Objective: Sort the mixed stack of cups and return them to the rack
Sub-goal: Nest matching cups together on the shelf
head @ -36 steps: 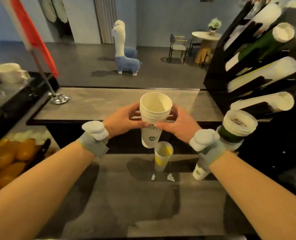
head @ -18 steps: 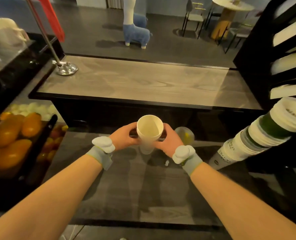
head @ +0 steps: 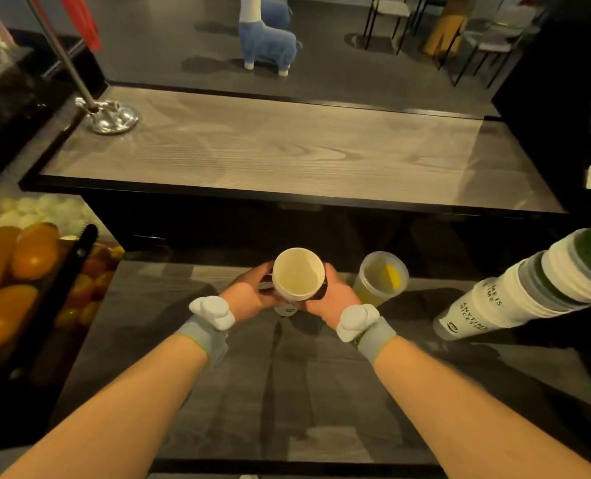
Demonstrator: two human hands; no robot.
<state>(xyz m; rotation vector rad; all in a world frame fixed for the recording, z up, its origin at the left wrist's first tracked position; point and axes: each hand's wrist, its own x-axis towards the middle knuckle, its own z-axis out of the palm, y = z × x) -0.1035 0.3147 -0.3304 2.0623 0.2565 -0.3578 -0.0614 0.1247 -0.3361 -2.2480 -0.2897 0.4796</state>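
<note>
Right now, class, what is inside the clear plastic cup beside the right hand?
A yellow piece, unidentifiable, lies inside the clear plastic cup. The right hand covers its lower left side.

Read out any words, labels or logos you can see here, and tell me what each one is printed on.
"ANYTIME" over "NICE": sideways on the white cup at the foot of the leaning cup stack; the rest is unclear.
"ME IS": slightly higher on that stack, its start hidden.
Green logo near that stack's base: too small to read.
Print and green logo on the held white cups, gripped by the left hand and right hand: too blurred to read.
</note>
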